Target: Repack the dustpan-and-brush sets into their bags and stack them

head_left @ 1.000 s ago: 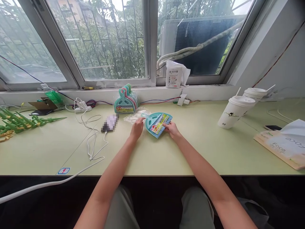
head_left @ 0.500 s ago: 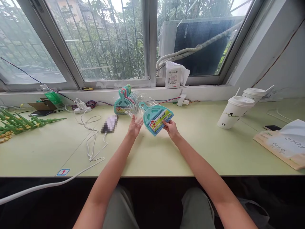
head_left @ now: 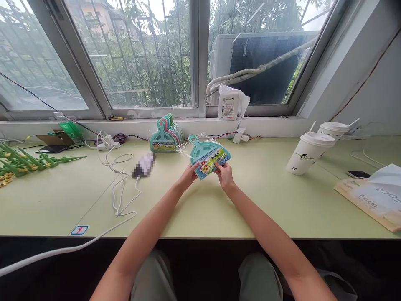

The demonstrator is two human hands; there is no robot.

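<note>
A teal mini dustpan and brush set in clear wrap, with a colourful label, is held up over the table, tilted, its handle pointing up and left. My left hand grips its lower left edge, thumb on the front. At the lower right edge, my right hand pinches it with the thumb over the label. The fingers behind the set are hidden. Just behind and to the left, a row of similar wrapped dustpan sets in teal, green and pink stands against the sill.
A blurred-out object with a white cable lies left of my hands. Two lidded white cups and a tissue pack are on the right. Green spiky plastic pieces lie far left. Another tissue pack sits on the sill.
My left hand has gone from open beside the dustpan set to gripping its lower left edge. The set has turned slightly, more upright, and the view has shifted a little.
</note>
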